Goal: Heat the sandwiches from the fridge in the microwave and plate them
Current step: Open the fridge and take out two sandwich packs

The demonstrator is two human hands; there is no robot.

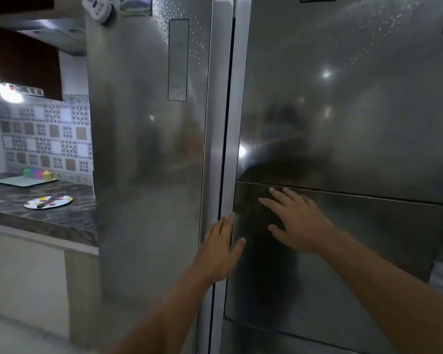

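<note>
The fridge (pixel 317 98), steel and double-doored, is being faced with both doors closed. The left hand (pixel 221 247) is being laid along the edge by the centre gap, fingers straight. The right hand (pixel 296 223) is being pressed flat, fingers spread, against the right door's lower panel. A spotted plate (pixel 48 202) is being carried by the desk (pixel 62 218) at left; no sandwiches can be seen.

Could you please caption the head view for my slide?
Both open hands, left and right, reach the closed fridge; plate waits on counter.
</note>
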